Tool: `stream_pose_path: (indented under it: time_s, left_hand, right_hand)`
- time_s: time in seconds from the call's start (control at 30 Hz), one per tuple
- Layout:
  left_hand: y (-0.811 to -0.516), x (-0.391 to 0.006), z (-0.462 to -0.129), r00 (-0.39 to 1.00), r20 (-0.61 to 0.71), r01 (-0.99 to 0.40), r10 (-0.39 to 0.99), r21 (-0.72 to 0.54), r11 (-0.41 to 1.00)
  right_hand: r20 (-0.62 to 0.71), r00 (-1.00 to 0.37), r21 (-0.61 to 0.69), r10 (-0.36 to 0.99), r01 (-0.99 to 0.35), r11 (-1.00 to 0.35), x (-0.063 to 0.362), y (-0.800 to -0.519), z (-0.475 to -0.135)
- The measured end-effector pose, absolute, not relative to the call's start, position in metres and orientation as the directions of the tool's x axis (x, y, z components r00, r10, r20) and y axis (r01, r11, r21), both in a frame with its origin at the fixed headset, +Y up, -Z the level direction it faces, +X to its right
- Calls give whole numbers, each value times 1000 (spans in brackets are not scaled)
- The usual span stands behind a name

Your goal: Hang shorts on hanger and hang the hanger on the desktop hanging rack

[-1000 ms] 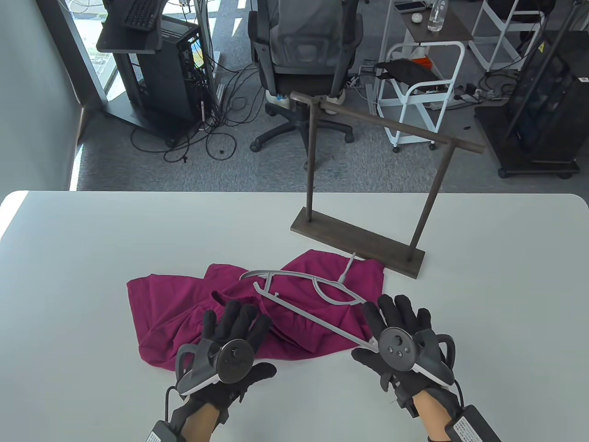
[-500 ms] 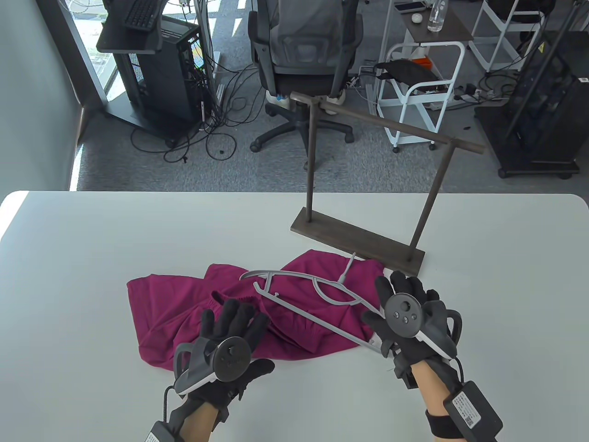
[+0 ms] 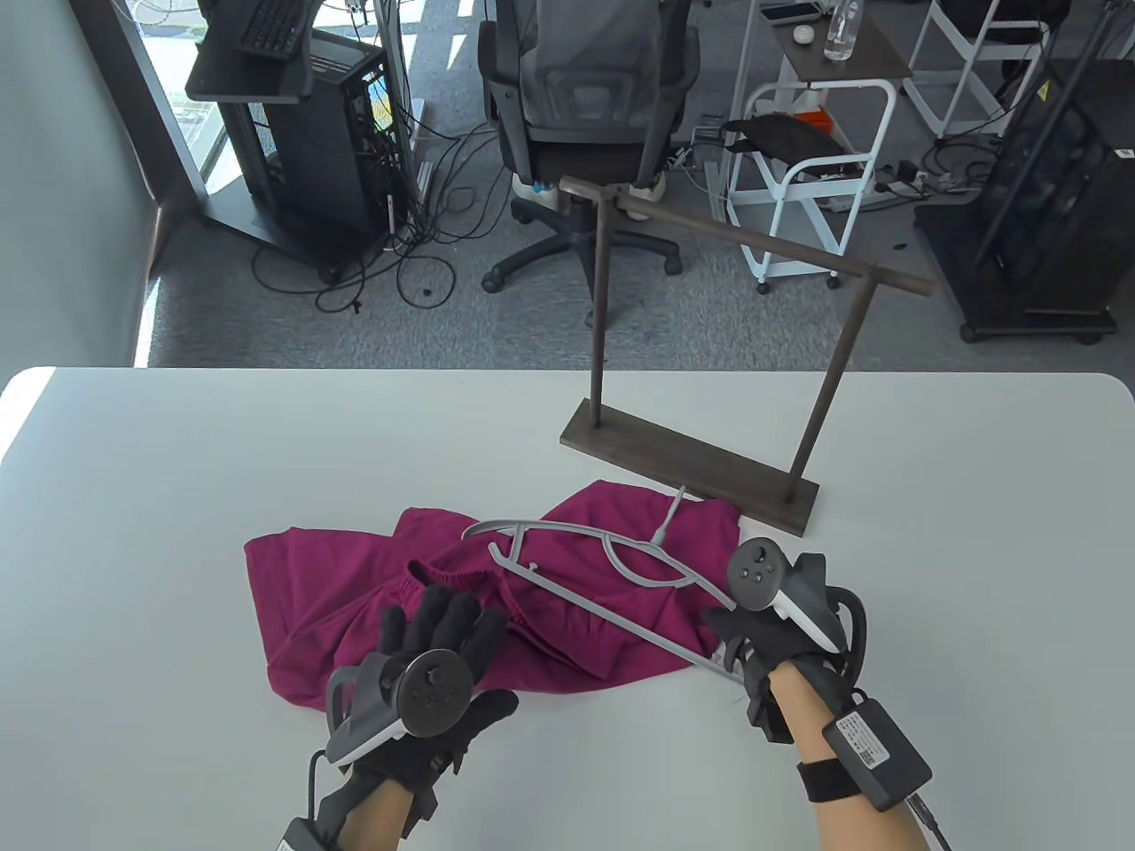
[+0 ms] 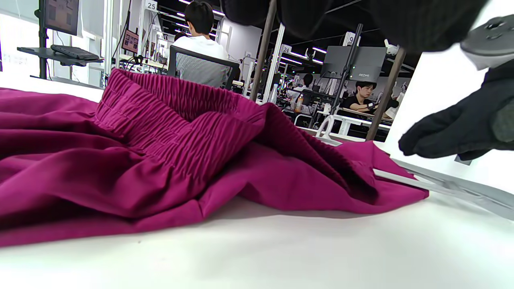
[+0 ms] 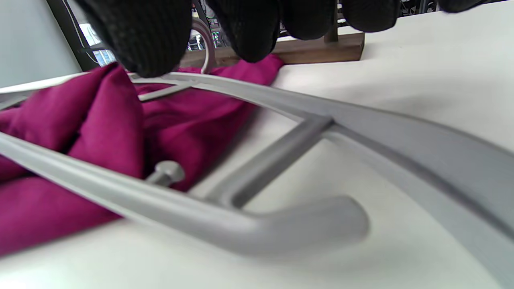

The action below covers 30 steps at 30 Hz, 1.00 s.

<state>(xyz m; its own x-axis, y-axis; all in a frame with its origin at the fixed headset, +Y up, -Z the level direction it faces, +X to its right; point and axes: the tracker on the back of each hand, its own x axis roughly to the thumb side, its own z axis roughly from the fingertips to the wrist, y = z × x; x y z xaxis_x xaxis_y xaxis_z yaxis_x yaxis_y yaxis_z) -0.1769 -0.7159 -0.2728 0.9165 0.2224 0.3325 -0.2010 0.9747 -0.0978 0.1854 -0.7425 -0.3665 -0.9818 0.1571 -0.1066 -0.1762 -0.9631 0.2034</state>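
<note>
The magenta shorts [image 3: 337, 585] lie crumpled on the white table [image 3: 177, 496], elastic waistband [image 4: 168, 120] bunched up. A grey plastic hanger [image 3: 612, 620] lies flat across them, its hook [image 3: 671, 514] pointing at the rack. My left hand [image 3: 443, 620] hovers over the shorts' near edge with straight fingers and holds nothing. My right hand [image 3: 731, 634] is tipped down over the hanger's right end [image 5: 281, 224]. Its fingertips [image 5: 249, 28] hang just above the hanger's arm, and a gap under that hand [image 4: 453, 128] shows in the left wrist view.
The dark wooden hanging rack [image 3: 754, 241] stands at the back right, and its base [image 3: 692, 465] almost touches the shorts. Beyond the table's far edge are an office chair [image 3: 585, 97], a white cart [image 3: 811, 168] and cables.
My right hand moved forward and left, then tipped its fingers down over the hanger's right end. My left hand drew back slightly toward me. Shorts and hanger have not moved.
</note>
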Motion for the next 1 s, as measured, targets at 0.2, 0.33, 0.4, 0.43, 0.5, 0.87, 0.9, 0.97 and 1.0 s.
stream_pose_path:
  time_s: [0.2,0.33,0.4,0.43,0.5,0.87,0.9,0.97,1.0]
  left_hand:
    - [-715,-177,-269,913,340,-203,225,-100,974]
    - [-715,-178,-269,915,332,-210,231,-100,973]
    - [-715,-180,-269,915,327,-215,237,-103,971]
    - [-715,-180,-269,914,326,-217,240,-104,971]
    - [-715,-180,-269,914,325,-219,243,-107,970]
    - [-715,-179,-269,911,324,-225,254,-124,966]
    - [-715,-180,-269,912,322,-227,255,-123,966]
    - [-716,-182,-270,912,314,-237,265,-126,963]
    - [-716,-182,-271,911,312,-240,268,-127,963]
  right_hand:
    - [-199,-978,215,68,-111,-970,191,-756,-370]
    - [-212,-977,246,22,-75,-966,192,-763,-370]
    - [-214,-976,243,31,-84,-966,191,-764,-370]
    - [-213,-977,239,28,-80,-968,191,-764,-370]
    - [-213,-976,235,39,-90,-968,191,-765,-370]
    - [-275,-950,36,147,-163,-986,195,-761,-364]
    - [-274,-949,-4,157,-163,-987,196,-757,-362]
    - [-272,-947,-84,169,-152,-985,198,-748,-359]
    - [-269,-946,-110,181,-156,-982,199,-745,-357]
